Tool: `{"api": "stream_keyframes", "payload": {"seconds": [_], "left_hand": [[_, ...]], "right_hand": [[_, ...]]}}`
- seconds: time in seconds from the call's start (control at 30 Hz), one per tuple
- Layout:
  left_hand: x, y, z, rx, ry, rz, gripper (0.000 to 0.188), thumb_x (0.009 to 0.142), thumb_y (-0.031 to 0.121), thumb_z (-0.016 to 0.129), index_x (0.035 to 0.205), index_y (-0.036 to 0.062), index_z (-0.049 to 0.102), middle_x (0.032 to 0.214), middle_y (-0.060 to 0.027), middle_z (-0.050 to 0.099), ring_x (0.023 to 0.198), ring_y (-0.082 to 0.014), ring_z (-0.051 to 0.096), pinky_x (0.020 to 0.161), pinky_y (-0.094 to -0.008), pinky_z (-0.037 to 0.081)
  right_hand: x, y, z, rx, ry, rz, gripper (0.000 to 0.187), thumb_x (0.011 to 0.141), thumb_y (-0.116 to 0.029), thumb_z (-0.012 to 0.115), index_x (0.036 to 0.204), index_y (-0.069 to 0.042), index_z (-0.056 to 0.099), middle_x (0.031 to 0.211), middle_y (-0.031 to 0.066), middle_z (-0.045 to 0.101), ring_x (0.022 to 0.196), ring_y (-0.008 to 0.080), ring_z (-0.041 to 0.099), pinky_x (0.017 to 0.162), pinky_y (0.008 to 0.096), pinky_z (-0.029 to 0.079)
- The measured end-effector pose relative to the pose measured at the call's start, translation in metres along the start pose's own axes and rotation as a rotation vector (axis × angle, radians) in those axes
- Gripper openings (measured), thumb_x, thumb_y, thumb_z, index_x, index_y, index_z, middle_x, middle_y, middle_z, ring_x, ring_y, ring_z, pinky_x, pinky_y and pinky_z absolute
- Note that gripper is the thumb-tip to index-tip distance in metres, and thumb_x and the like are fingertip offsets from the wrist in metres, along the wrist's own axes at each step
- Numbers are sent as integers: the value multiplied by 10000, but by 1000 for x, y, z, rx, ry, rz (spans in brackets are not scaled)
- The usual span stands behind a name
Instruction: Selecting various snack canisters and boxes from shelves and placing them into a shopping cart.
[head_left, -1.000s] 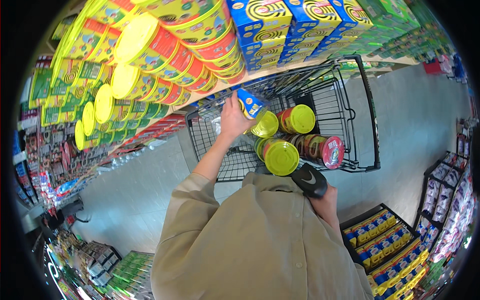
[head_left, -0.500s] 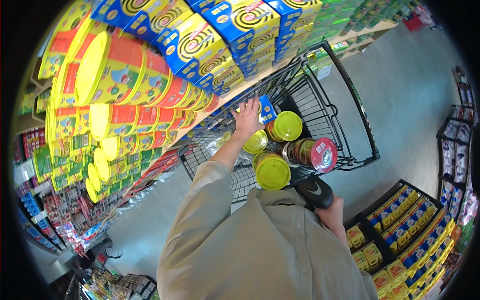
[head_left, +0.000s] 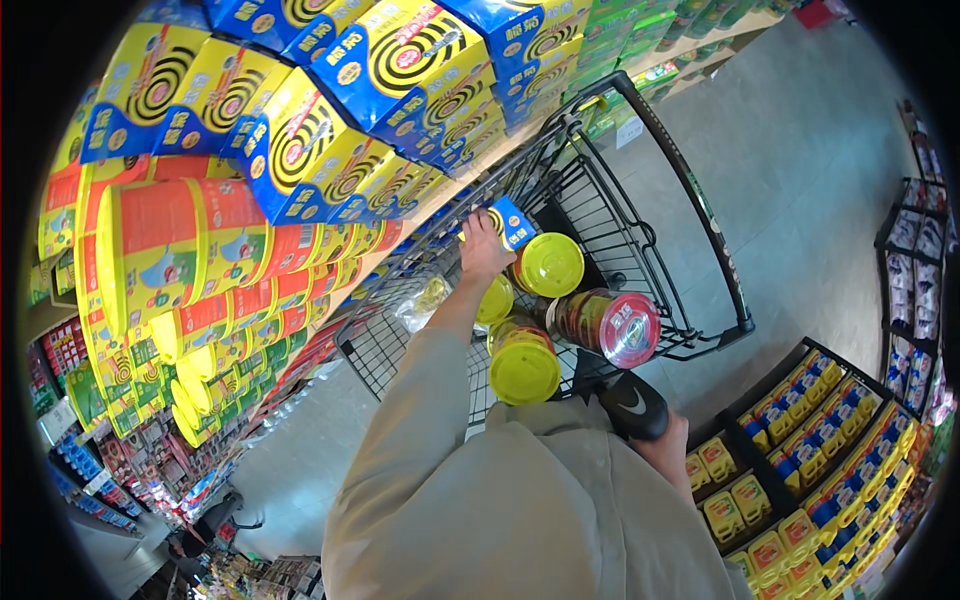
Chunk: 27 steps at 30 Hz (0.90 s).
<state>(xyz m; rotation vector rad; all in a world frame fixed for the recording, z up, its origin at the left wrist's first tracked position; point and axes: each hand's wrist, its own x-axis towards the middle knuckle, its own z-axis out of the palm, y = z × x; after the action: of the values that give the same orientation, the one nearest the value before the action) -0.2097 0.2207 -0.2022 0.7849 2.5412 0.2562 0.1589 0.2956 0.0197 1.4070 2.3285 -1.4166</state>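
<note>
My left hand [head_left: 485, 252] reaches down into the black wire shopping cart [head_left: 655, 235]. Its fingers lie over a small blue-and-yellow mosquito coil box [head_left: 513, 224], gripping it and covering part of it. Close by stand a yellow-lidded tub [head_left: 552, 265], another yellow-lidded tub [head_left: 495, 300] partly behind my forearm, and a third yellow-lidded tub [head_left: 524, 372] nearest my body. A jar with a clear pink-red lid [head_left: 629, 330] leans toward the right. My right hand [head_left: 668, 452] is low beside a rounded black object with a white mark [head_left: 638, 405]; its fingers are hidden.
Stacked blue-and-yellow mosquito coil boxes [head_left: 410, 60] and red-and-yellow tubs [head_left: 155, 235] crowd the shelf along the cart's left side. A clear plastic package [head_left: 427, 300] lies in the basket. A display of yellow containers [head_left: 800, 470] stands at lower right, another rack [head_left: 910, 270] beyond.
The view has shifted, so the cart and its contents sit slightly further left. My left hand's fingers are closer together on the box; the right hand stays beside the black object.
</note>
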Motion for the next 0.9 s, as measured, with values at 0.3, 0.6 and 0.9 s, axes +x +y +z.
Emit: {"api": "stream_keyframes", "payload": {"seconds": [0.3, 0.6, 0.9], "left_hand": [[20, -8, 49, 40, 42, -9, 1006, 524, 182, 849, 1386, 79, 340, 1283, -118, 411, 1220, -342, 404, 878, -489, 507], [33, -24, 72, 341, 119, 188, 870, 529, 321, 847, 1295, 143, 474, 1115, -79, 521, 1123, -279, 468, 869, -396, 413], [50, -35, 104, 214, -97, 64, 678, 657, 203, 804, 1239, 137, 462, 1168, -179, 455, 880, -340, 651, 728, -420, 564]], "right_hand": [[13, 15, -6, 50, 6, 86, 377, 640, -92, 740, 994, 9, 661, 849, 215, 676, 853, 376, 668, 744, 369, 521], [27, 19, -18, 43, -66, 183, 417, 652, -106, 779, 1035, 1, 653, 869, 172, 696, 839, 262, 703, 748, 318, 512], [38, 42, -27, 9, -118, 203, 391, 659, -105, 768, 1021, -9, 656, 873, 169, 697, 859, 275, 703, 747, 327, 517]]}}
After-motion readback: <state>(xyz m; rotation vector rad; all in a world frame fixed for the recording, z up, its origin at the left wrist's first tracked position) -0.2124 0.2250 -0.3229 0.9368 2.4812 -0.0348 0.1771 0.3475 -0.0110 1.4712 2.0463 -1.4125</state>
